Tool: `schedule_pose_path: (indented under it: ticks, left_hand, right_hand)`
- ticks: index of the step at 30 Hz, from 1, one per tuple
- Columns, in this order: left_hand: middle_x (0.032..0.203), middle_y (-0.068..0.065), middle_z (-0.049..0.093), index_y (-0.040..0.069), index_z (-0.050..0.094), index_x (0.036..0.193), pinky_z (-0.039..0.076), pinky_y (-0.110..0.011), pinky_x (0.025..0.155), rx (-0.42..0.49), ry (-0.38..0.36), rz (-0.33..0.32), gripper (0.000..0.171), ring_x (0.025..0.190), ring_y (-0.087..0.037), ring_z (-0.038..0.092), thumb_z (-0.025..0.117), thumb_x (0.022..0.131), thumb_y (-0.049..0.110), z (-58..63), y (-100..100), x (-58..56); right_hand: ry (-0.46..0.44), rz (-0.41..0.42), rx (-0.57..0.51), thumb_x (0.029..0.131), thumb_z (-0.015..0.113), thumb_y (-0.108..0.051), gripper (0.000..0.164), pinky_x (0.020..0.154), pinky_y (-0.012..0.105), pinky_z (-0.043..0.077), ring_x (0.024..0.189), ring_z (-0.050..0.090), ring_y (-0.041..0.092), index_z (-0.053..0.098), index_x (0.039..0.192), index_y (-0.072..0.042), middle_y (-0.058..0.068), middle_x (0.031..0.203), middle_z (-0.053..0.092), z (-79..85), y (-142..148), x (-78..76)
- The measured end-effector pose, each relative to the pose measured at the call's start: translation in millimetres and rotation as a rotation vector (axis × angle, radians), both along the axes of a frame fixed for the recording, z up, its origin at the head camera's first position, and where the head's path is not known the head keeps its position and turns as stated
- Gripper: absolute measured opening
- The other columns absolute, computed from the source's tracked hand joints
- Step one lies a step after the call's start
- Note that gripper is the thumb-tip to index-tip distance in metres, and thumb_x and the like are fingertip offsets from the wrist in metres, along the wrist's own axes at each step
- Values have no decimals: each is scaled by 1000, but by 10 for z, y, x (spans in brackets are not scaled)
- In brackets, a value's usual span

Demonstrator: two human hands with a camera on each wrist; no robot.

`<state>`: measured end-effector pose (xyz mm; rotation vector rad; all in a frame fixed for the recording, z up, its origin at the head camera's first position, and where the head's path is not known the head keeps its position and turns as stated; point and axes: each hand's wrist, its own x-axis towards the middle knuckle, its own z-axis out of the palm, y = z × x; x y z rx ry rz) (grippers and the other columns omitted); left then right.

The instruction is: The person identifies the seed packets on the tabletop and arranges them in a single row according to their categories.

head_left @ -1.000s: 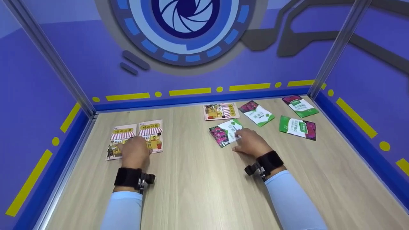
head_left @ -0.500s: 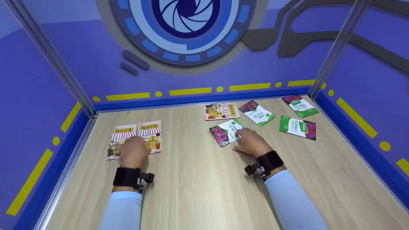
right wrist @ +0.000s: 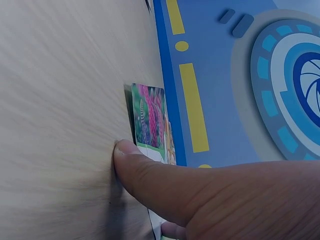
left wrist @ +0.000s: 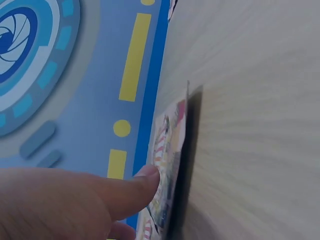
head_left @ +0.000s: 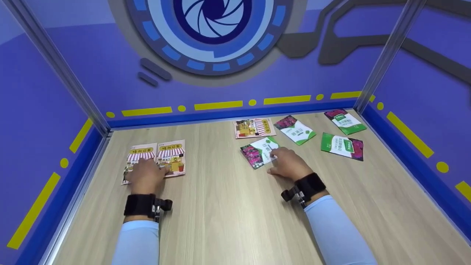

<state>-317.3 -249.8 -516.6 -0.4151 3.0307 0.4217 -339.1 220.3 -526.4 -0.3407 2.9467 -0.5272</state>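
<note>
Two pink packets with a striped shop awning lie side by side at the left, the right one (head_left: 172, 158) and the left one (head_left: 140, 150). My left hand (head_left: 146, 176) rests over the left packet, and its thumb reaches onto the right one. In the left wrist view, the straight thumb (left wrist: 132, 195) touches a packet's printed face. My right hand (head_left: 290, 165) is at the near right edge of a green-and-white flower seed packet (head_left: 257, 151). Its index fingertip lies on that packet, while the thumb (right wrist: 132, 155) lies on the table beside the edge, in the right wrist view.
A third awning packet (head_left: 254, 129) lies near the back wall. More flower seed packets lie to its right: a tilted one (head_left: 295, 130), one by the back right corner (head_left: 345, 121), one nearer (head_left: 342, 146). Blue-purple panels (head_left: 206, 92) enclose the wooden table (head_left: 220, 206).
My left hand has slid left, and its thumb now shows on the right awning packet. That packet has shifted slightly left and nearer. My right hand stays in place.
</note>
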Motion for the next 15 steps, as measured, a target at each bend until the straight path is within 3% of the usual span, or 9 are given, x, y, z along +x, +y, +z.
schedule_pose_path:
  ticks: [8, 15]
  left_hand:
    - [127, -32, 65, -3, 75, 110, 45, -73, 93, -19, -43, -34, 63, 111, -52, 65, 73, 93, 57, -38, -22, -2]
    - [129, -31, 64, -4, 72, 121, 41, -76, 98, -19, -36, -78, 62, 117, -52, 62, 74, 95, 51, -19, -48, -5]
  right_hand:
    - [-4, 13, 33, 88, 87, -37, 63, 108, 55, 51, 126, 62, 39, 64, 136, -4, 21, 135, 65, 2, 7, -20]
    - [-13, 7, 29, 88, 87, -37, 64, 110, 56, 50, 128, 62, 39, 63, 138, -4, 22, 137, 65, 0, 4, -27]
